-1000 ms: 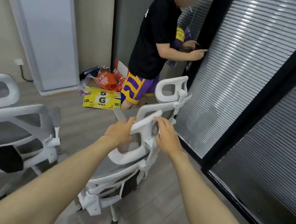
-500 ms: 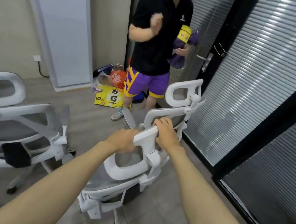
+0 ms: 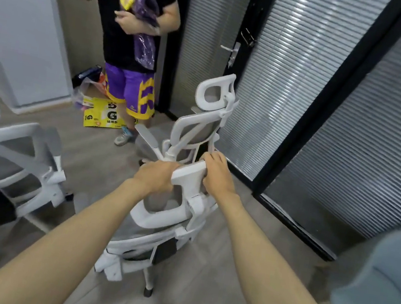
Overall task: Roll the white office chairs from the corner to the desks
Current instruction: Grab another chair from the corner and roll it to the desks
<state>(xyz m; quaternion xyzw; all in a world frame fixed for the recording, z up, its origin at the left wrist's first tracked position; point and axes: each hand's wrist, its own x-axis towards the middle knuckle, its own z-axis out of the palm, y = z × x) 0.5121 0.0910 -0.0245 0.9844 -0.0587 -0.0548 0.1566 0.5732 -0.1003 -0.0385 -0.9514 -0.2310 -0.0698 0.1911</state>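
White office chair (image 3: pixel 157 217) is gripped at its headrest by the left hand (image 3: pixel 157 175) and right hand (image 3: pixel 218 174). No worktop in sight; second chair (image 3: pixel 197 130) and third chair (image 3: pixel 11 148) wait

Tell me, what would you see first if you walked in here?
Right in the middle, the left grip and right grip hold the headrest of a white chair. Behind it, at the top, a person in a black shirt and purple shorts holds a purple bag. A second chair stands just beyond the first, by the blinds.
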